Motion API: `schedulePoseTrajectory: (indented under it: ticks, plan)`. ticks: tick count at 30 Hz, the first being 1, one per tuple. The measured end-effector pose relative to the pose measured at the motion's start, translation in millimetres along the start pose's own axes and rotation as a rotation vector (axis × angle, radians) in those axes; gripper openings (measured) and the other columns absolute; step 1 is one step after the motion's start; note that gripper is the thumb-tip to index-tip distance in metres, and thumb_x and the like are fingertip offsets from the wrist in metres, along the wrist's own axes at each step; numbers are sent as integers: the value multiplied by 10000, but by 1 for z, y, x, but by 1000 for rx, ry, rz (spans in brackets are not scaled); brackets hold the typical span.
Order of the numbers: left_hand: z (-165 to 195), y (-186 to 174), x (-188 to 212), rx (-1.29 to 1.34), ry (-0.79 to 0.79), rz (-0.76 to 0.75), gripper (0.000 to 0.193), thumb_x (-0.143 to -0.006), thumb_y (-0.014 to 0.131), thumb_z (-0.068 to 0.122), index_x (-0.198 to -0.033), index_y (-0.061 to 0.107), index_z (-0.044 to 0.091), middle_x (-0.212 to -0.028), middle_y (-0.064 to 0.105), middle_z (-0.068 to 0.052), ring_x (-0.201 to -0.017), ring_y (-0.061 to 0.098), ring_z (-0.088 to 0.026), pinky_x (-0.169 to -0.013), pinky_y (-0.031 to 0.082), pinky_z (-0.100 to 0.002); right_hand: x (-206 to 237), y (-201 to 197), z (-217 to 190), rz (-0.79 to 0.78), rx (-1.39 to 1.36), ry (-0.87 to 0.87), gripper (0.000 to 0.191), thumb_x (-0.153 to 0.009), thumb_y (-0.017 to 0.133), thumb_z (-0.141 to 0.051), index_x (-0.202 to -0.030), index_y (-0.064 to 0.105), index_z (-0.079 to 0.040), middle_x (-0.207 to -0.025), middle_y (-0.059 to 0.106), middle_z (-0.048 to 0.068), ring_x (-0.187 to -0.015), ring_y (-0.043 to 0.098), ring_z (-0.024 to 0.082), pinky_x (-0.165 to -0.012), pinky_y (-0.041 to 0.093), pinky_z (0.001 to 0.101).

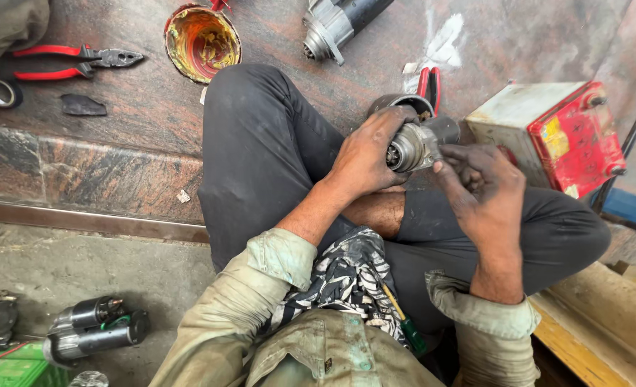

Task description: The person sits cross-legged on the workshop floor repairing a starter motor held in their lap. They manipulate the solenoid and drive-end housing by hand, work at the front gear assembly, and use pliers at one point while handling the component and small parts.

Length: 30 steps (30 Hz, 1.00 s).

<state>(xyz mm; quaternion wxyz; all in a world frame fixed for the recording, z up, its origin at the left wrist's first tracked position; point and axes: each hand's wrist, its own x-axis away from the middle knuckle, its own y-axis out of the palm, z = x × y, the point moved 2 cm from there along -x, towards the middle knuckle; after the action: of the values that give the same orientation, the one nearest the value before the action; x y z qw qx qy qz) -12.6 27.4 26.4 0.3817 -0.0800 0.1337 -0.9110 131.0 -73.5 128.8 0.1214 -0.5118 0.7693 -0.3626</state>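
Left hand [364, 154] grips the starter motor [412, 145] from nine o'clock; right hand [484, 183] fingers pinch its three o'clock side. Greasy metal could slip onto the lap.

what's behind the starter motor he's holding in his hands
Behind the starter motor lie a dark round cup and red-handled pliers on the stone floor. The left hand and motor cover the cup's contents and the pliers' tips.
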Motion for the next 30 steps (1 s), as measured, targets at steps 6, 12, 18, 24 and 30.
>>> schedulePoseTrajectory:
  ticks: [6,12,18,24,30]
  plan:
    - [-1,0,4,37,29,11,880,-569,965,184,-1336,537,128,-1419,573,-105,-1345,552,-348,-1079,502,-430,4,6,-9,7,55,-32,307,-934,784,-3,-1239,752,-22,-843,621,50,-654,478,63,-577,412,240]
    - [-5,1,4,35,10,-11,859,-582,944,151,-1339,539,131,-1419,577,-106,-1344,554,-355,-1080,502,-424,-15,13,-14,-45,169,-154,255,-935,785,-24,-1189,763,-41,-862,665,101,-642,565,144,-599,451,285]
    - [-10,2,4,32,64,-10,886,-589,962,155,-1362,529,140,-1418,561,-136,-1347,541,-374,-1100,484,-438,-22,9,-17,-122,268,-177,230,-905,754,-63,-1134,759,-38,-878,678,149,-699,630,260,-641,485,369]
    - [-12,1,5,8,70,-14,958,-541,941,135,-1393,502,124,-1432,554,-147,-1373,525,-378,-1127,473,-436,-34,14,-22,-184,310,-126,255,-854,750,-87,-1105,764,-47,-903,695,158,-697,648,303,-668,504,405]
    - [-9,-7,2,28,46,-76,967,-525,976,176,-1375,515,170,-1417,582,-111,-1363,531,-364,-1091,476,-438,-29,8,-26,-174,350,-142,237,-857,747,-96,-1093,772,-78,-845,691,147,-715,655,318,-664,498,423]
